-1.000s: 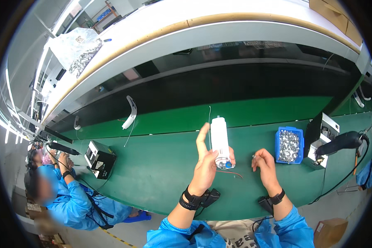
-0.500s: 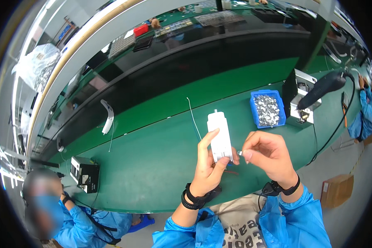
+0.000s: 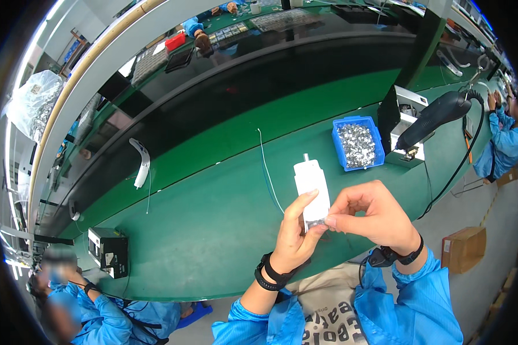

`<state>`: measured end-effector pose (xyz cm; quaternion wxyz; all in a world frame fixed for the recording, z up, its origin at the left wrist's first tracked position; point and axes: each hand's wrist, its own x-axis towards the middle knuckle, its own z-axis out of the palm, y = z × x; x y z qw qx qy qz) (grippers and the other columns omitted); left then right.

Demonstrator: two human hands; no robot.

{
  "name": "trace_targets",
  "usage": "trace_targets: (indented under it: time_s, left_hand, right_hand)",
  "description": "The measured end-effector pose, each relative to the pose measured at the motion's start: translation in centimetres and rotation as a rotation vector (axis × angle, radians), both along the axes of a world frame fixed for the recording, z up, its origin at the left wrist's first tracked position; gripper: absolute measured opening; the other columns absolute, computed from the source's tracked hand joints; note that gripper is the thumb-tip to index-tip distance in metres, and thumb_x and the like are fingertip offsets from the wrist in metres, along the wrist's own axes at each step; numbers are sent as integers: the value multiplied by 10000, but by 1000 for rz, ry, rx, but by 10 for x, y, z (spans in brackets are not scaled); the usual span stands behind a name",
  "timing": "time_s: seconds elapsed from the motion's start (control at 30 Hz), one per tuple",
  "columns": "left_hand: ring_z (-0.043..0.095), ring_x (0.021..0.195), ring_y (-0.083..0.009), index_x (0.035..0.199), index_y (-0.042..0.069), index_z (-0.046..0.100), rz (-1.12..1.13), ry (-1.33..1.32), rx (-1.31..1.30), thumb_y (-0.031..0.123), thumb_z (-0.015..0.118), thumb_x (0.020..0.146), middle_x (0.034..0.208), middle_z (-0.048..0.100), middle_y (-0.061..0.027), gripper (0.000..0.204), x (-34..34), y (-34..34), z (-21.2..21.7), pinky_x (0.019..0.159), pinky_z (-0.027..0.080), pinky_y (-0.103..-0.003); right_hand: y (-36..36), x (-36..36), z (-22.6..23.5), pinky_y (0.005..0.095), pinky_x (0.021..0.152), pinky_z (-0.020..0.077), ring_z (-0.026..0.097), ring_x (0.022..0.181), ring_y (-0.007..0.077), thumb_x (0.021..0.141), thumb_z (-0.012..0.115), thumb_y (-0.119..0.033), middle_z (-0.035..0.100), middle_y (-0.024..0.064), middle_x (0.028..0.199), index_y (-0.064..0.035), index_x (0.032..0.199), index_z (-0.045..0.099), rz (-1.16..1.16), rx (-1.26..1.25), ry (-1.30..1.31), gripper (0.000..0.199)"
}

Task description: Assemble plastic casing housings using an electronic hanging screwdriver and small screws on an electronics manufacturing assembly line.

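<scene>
Left hand [image 3: 293,238] grip closed around white cylinder [image 3: 312,190], right hand [image 3: 371,215] pinching its lower end, green bench [image 3: 213,213] near edge just below

Green workbench [image 3: 213,230]. Blue bin of small metal parts [image 3: 357,143] near its right end, just beside a boxy fixture with a black handheld tool [image 3: 431,118]. Small black box [image 3: 109,251] at left edge. White curved piece [image 3: 142,163] lies farther back.

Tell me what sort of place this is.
Most likely an assembly line in an electronics factory: a long green workbench, a blue bin of small metal parts, and people in blue work coats, one seated at the left, along it.
</scene>
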<state>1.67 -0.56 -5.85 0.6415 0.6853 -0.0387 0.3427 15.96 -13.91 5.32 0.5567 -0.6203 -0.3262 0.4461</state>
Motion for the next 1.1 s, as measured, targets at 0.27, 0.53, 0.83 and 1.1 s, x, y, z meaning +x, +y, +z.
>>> trace_targets:
  time_s: [0.27, 0.53, 0.83, 1.1]
  left_hand:
    - [365, 1484, -273, 1570, -30, 283, -68, 23, -155, -12, 497, 1023, 1576, 382, -191, 588, 8, -6, 8, 1228, 275, -425]
    - [652, 982, -207, 1481, 69, 333, 16, 182, -283, 88, 516, 1042, 1160, 619, -176, 476, 21, 5, 32, 863, 549, -348]
    - [691, 667, -307, 1332, 135, 333, -47, 130, -302, 246, 514, 1016, 760, 673, -220, 381, 64, 45, 20, 686, 607, -414]
    - [634, 500, -286, 1315, 132, 328, -35, 144, -444, 293, 531, 1009, 629, 620, -201, 400, 65, 24, 33, 535, 576, -379]
  right_hand:
    - [3, -3, 0, 211, 640, 518, 664, 734, 47, 943, 758, -70, 739, 44, 830, 29, 878, 696, -96, -37, -39, 134]
    - [7, -12, -35, 224, 631, 458, 598, 736, 63, 962, 735, -49, 656, 24, 895, -27, 939, 550, -366, 242, -31, 188]
    - [-43, 112, -25, 381, 1130, 386, 510, 1339, 231, 943, 723, -94, 493, 171, 1490, 0, 1522, 390, -924, 613, -639, 674]
    - [-66, 163, -21, 320, 796, 564, 671, 833, 171, 980, 639, -50, 648, 92, 976, -4, 1237, 559, -735, 785, -315, 273]
